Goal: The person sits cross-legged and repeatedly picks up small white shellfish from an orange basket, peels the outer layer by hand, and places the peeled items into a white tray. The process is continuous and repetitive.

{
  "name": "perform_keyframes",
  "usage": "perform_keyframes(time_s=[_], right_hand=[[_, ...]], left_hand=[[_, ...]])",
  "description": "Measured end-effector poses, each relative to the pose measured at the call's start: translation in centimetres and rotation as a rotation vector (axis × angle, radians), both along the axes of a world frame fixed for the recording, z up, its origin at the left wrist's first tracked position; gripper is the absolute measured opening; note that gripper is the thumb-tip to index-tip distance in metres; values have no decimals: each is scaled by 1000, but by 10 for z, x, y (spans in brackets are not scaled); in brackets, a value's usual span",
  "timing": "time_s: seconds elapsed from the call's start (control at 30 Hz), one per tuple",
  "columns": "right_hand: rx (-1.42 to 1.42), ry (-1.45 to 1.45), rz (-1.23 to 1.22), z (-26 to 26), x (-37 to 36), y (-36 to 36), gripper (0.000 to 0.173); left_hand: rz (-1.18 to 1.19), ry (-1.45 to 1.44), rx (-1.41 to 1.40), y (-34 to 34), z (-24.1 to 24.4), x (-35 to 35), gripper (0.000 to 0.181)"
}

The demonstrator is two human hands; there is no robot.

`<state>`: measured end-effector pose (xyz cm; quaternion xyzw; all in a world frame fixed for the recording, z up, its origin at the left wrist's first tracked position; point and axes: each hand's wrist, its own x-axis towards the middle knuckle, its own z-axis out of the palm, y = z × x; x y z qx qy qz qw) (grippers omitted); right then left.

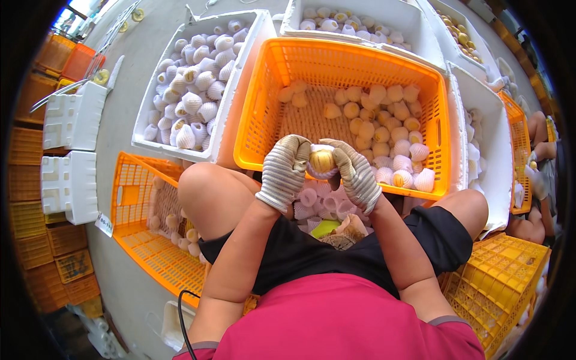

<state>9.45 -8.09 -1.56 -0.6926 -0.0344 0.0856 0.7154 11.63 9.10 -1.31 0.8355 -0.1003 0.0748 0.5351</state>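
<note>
Between both gloved hands is a round yellow fruit [322, 158] with dark streaks, partly wrapped in a foam net sleeve [320, 173]. My left hand [286, 170], in a striped knit glove, pinches its left side. At its right side, the fingers of my right hand [357, 173] grip fruit and sleeve. Just beyond my hands stands an orange plastic crate [344, 54] holding many similar fruits [381, 134], bare or in sleeves. Below my hands, between my legs, lies a heap of loose pinkish foam net sleeves [318, 201].
A white foam box [140, 135] of sleeved fruits stands at the left, another foam box [360, 37] behind the crate. Beside my left leg sits a tilted orange crate [148, 252]; at the right, a yellow crate [499, 270]. A co-worker's gloved hand [535, 180] shows far right.
</note>
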Motion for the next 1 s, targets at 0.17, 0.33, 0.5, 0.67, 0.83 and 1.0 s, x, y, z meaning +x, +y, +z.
perform_keyframes(time_s=[0.17,0.33,0.5,0.67,0.83,1.0], right_hand=[[-94,10,-81,-5,-11,2,31],[-177,-125,-143,-9,-9,3,30],[236,266,-100,6,-3,0,48],[24,-19,-90,-8,3,-3,68],[-599,-750,-137,-10,17,-4,71],[-867,-1013,-16,-17,23,-6,66]], left_hand=[[27,-1,-57,-1,-9,-1,10],[33,-105,-15,-4,-11,4,9],[-33,-189,-35,-8,-6,9,5],[-37,571,-478,-9,-4,20,25],[-145,1190,-712,1,3,31,46],[-265,1084,-759,7,-1,32,34]])
